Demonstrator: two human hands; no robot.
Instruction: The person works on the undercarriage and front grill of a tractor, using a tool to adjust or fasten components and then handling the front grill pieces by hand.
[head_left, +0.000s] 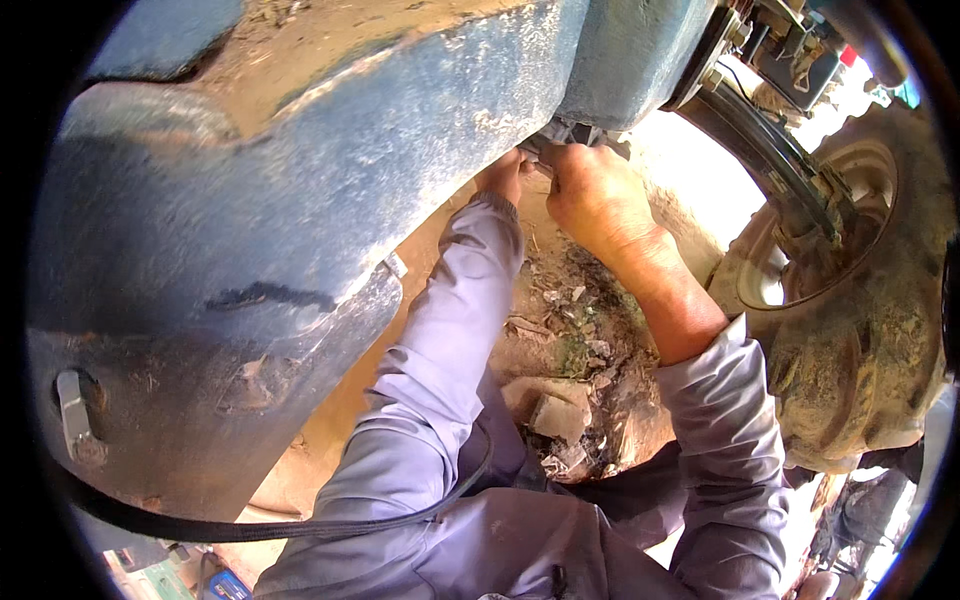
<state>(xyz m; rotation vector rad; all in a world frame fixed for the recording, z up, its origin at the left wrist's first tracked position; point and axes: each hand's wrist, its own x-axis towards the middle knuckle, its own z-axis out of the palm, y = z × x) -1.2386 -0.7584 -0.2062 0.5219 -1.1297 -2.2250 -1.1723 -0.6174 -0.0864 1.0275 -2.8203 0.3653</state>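
Both of my arms reach forward under the lower edge of a worn blue vehicle body [400, 150]. My right hand [598, 195] is closed in a fist, back of the hand up, by a dark metal part [575, 132] below the body. What it grips is hidden by the fingers. Close beside it on the left, my left hand [503, 178] is bent with its fingers curled toward the same spot. The blue edge covers part of that hand, and whatever lies in its fingers cannot be made out.
A large muddy tyre [850, 370] stands at the right, with a dark metal beam [770, 150] running to its hub. Stones and rubble [560, 410] litter the dirt ground below my arms. A black cable [250, 530] crosses the lower left.
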